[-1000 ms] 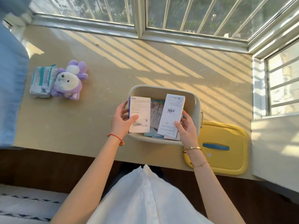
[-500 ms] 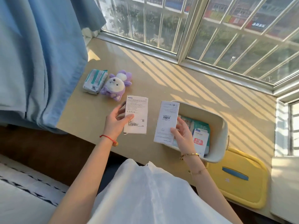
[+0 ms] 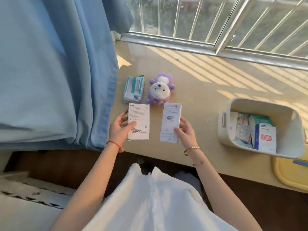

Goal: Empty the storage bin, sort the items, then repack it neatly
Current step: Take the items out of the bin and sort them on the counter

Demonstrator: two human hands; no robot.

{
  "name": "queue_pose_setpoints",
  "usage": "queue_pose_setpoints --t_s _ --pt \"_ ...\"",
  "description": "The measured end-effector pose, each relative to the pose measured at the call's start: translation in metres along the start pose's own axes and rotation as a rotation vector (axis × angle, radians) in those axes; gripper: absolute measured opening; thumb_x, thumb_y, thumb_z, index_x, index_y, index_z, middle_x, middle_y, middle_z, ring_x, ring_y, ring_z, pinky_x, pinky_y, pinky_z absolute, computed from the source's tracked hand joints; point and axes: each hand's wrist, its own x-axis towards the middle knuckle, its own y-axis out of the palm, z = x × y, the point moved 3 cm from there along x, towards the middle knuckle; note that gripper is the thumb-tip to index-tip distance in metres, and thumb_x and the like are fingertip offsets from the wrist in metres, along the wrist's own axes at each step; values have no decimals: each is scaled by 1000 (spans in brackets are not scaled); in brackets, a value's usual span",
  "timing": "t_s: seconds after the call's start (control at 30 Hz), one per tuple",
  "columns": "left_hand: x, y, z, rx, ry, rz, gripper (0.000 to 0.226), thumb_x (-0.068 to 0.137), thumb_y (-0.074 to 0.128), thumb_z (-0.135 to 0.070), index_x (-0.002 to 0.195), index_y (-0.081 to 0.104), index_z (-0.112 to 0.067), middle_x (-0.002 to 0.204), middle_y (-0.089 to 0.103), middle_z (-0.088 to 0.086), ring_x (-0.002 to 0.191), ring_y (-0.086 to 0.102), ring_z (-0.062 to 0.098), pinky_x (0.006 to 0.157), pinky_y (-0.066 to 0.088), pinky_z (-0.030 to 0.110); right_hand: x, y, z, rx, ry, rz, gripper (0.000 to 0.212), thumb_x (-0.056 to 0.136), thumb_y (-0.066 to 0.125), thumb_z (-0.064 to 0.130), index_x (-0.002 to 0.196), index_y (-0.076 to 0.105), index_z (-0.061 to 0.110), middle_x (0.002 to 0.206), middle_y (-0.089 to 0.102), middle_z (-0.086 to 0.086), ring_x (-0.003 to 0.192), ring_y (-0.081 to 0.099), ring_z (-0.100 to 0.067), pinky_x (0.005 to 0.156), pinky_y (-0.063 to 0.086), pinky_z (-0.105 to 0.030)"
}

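The left hand grips a flat white rectangular cardboard box printed with small text and a barcode, thumb across its face and fingers behind its left edge. It is held low over the front of the beige stone counter, just right of a hanging pale blue curtain.

Behind that box lie a soft plastic-wrapped tissue pack with green stripes and, just beside it, a small purple-and-white plush toy, both resting on the counter.

To the right, the right hand grips a narrower white cardboard box with a barcode, fingers curled round its lower right edge. The two boxes are side by side, apart, their far ends close to the toy.

Well to the right sits the cream plastic storage bin, open, with several flat packets inside. A yellow plastic lid lies partly under its near edge.

This looks like the emptying and sorting step, with the bin only partly cleared. The next move probably calls for setting both boxes down flat near the toy and tissue pack, then reaching back to the bin.

Half a second ago the boxes were beside the bin's near-left corner; now both are carried well left of it, close to the sorted items.
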Motion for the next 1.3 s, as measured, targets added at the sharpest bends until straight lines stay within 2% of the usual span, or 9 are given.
queue_pose_setpoints --t_s 0.1,0.23,0.43,0.67,0.8,1.03,1.1,1.2,1.3 --pt "32 -39 18 53 -33 15 63 82 69 -1 139 44 -11 120 62 7 91 63 2 67 53 14 11 47 -13 10 52 -27 53 90 57 2 138 41 16 117 63 -14 91 63 -14 86 55 -34" --pt "76 -70 51 122 -81 22 62 80 72 -7 137 48 -17 122 63 5 98 64 9 73 55 20 31 95 -29 -16 124 -47 53 90 57 5 139 40 17 118 61 -13 95 61 -16 71 52 -19" --pt "135 -81 105 187 -157 29 59 79 74 -12 133 51 -17 123 63 4 103 64 13 88 55 39 71 138 -61 -53 212 -72 55 90 56 9 141 37 19 117 59 -9 99 59 -18 55 47 -11" --pt "179 -75 151 198 -223 57 58 81 71 -7 134 49 -10 128 60 7 107 61 14 92 53 39 106 159 -100 -138 233 -96 56 91 56 12 142 35 21 111 57 -3 91 57 -12 54 46 -8" --pt "191 -72 163 219 -219 70 58 80 72 -7 133 49 -10 127 61 7 108 62 14 92 53 36 114 162 -112 -224 191 -107 54 90 56 12 140 38 22 114 58 1 91 59 -12 66 46 -13" --pt "190 -66 163 424 -156 35 54 80 74 -15 130 54 -10 119 66 6 100 63 11 79 47 15 119 158 -121 -552 103 -129 42 89 59 18 129 49 10 112 55 -3 97 56 -18 90 50 -37" --pt "190 -67 162 487 -140 36 54 79 75 -19 129 54 -11 118 66 6 100 64 14 82 48 19 119 157 -121 -627 83 -123 42 89 60 20 128 49 9 115 53 -6 106 53 -22 95 46 -36" --pt "186 -72 155 589 -80 33 58 78 74 -30 130 54 -15 123 63 4 111 59 18 97 48 38 114 148 -115 -731 83 -126 46 92 58 25 133 47 8 123 52 -9 117 47 -25 100 39 -32" --pt "172 -77 131 692 21 31 51 84 68 -31 130 53 -14 127 59 4 117 54 19 100 45 37 97 132 -98 -818 -5 -163 44 93 57 26 132 48 9 124 53 -8 115 46 -25 98 40 -32"
